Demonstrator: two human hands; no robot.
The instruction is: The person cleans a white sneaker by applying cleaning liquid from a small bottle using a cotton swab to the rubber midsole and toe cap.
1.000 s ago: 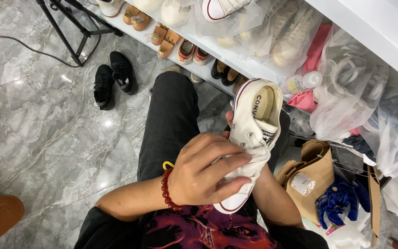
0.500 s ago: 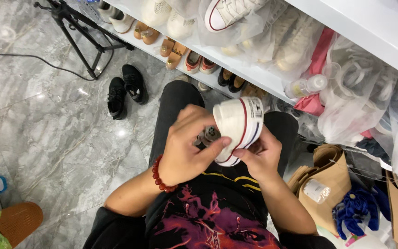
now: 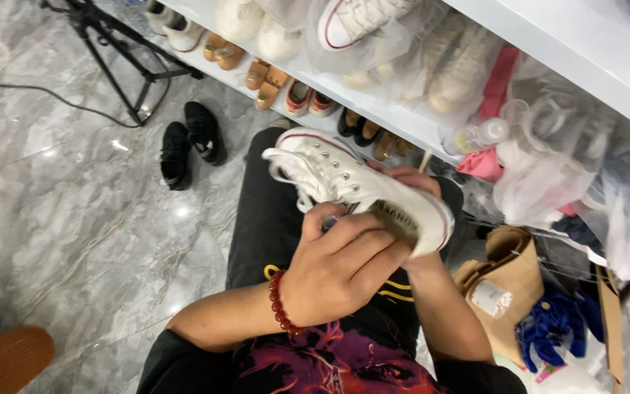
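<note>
Grey marble floor lies open at left; the white shoe shelf crowds the upper right. The white canvas sneaker sits mid-frame, toe toward upper left, heel lower right, clasped by the left hand and the right hand.

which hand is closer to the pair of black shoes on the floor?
Left. The left hand grips the white sneaker on the side toward the black shoes; the right hand is behind the sneaker, farther away by the shelf.

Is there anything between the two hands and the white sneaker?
Nothing visible. The left hand grips the white sneaker directly at its heel end, and the right hand touches its far side, mostly hidden behind it.
</note>
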